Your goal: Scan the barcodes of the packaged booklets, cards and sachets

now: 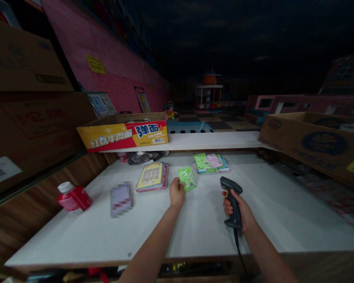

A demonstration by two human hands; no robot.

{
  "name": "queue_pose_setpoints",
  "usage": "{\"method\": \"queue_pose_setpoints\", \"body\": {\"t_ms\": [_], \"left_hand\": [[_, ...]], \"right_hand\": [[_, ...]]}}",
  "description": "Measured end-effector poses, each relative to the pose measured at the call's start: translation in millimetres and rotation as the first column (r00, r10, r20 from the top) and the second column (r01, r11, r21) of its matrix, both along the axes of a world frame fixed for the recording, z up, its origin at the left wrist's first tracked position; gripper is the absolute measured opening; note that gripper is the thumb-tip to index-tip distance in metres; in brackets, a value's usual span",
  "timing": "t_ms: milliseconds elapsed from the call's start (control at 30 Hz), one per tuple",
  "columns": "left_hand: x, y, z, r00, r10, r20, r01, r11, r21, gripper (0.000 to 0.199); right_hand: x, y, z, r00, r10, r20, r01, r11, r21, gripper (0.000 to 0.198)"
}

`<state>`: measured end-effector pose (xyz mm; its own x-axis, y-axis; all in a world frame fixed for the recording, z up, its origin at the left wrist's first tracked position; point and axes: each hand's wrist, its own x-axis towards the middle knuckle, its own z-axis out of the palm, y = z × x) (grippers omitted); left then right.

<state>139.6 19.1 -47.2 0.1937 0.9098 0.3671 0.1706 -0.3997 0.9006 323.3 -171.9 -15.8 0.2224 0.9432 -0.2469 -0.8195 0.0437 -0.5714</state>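
Note:
My right hand (242, 210) is wrapped round the grip of a dark barcode scanner (233, 204), whose head points up and to the left; its cable runs down past the table's front edge. My left hand (177, 192) pinches the lower left edge of a green packet (187, 178), which lies at or just above the white tabletop. Behind it, a pile of flat packets (211, 162) has green and pink ones on top. To the left of my left hand sits a stack of booklets (152, 176) with a yellow cover showing rows of codes.
A red bottle with a white cap (74, 197) and a blurred-out card (121, 199) are on the left of the table. On the raised ledge (212, 139) stand an instant-noodle carton (129, 133) and, at right, a brown box (312, 135). Large cartons (35, 129) line the left side.

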Motion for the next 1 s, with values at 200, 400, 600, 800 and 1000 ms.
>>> {"method": "queue_pose_setpoints", "body": {"t_ms": [200, 400, 600, 800, 1000], "left_hand": [[4, -3, 6.4, 0.998, 0.029, -0.057, -0.028, 1.0, 0.007, 0.014], [2, -7, 10.9, 0.996, 0.027, -0.084, -0.026, 1.0, 0.017, 0.013], [2, -8, 12.6, 0.989, 0.076, -0.128, -0.072, 0.997, 0.04, 0.011], [2, -9, 14.1, 0.996, 0.037, -0.08, -0.035, 0.999, 0.024, 0.018], [2, -7, 11.1, 0.988, 0.143, -0.049, -0.143, 0.99, 0.019, 0.03]], "right_hand": [[-17, 1, 12, 0.925, 0.019, 0.379, 0.043, 0.987, -0.155, 0.037], [-42, 7, 28, 0.761, 0.127, 0.637, 0.026, 0.974, -0.224, 0.034], [-46, 17, 24, 0.75, 0.156, 0.643, -0.002, 0.972, -0.233, 0.03], [-43, 24, 20, 0.823, 0.137, 0.551, -0.009, 0.973, -0.229, 0.031], [-17, 18, 18, 0.859, 0.032, 0.511, 0.104, 0.966, -0.236, 0.033]]}}
